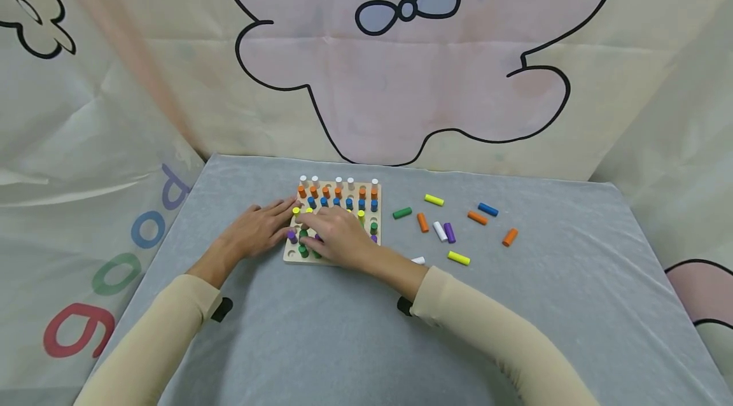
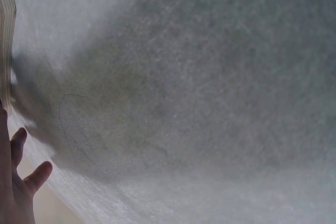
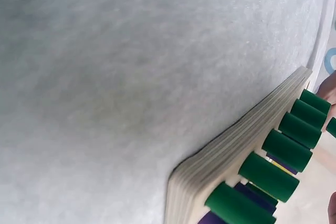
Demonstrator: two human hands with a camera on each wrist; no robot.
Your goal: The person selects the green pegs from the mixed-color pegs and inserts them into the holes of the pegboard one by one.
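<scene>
A wooden pegboard (image 1: 376,189) with rows of white, orange, blue, yellow, green and purple pegs lies on the table. My left hand (image 1: 258,231) rests along the board's left edge, its fingers reaching the left-hand pegs. Over the front left part, my right hand (image 1: 338,234) has its thumb and forefinger around a green peg (image 1: 303,233). In the right wrist view that green peg (image 3: 332,126) stands higher than the front row of green pegs (image 3: 269,177). The right palm hides the middle of the board. The left wrist view shows fingers (image 2: 39,177) near the board's edge.
Loose pegs lie to the right of the board: a green peg (image 1: 402,212), a blue peg (image 1: 488,209), a purple peg (image 1: 449,232), a white peg (image 1: 439,231), and several orange and yellow ones. Grey cloth (image 1: 321,342) covers the table. A printed curtain (image 1: 401,94) hangs behind.
</scene>
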